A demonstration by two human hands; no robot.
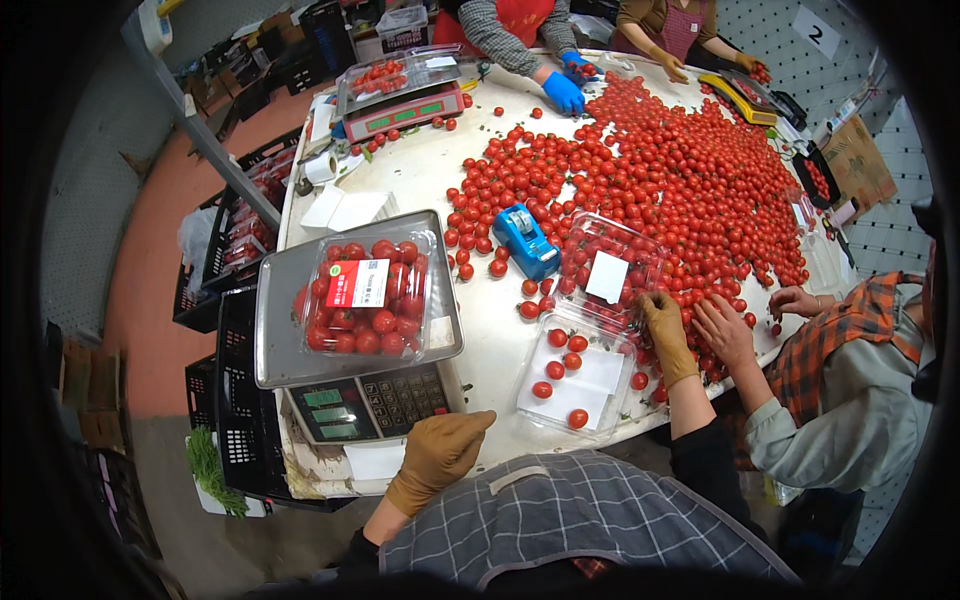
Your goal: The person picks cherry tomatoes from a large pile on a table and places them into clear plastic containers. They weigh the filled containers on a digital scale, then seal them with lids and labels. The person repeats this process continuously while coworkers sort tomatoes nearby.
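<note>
My left hand (444,454), in a tan glove, hovers at the near table edge beside a digital scale (367,405). Its fingers are drawn together and nothing shows in them. On the scale's metal pan (281,322) sits a shut, labelled clear clamshell (367,296) full of cherry tomatoes. My right hand (666,337), gloved alike, is among loose tomatoes at the right side of an open clamshell; its fingertips are partly hidden. The clamshell's base (574,375) holds several tomatoes on a white liner, and its raised lid (611,262) leans over the pile.
A big heap of cherry tomatoes (675,172) spreads across the white table (405,172). A blue tape dispenser (526,241) stands behind the clamshell. At right, a co-worker's hand (724,330) reaches close to mine. Black crates (247,405) line the left side; another scale (405,112) stands farther back.
</note>
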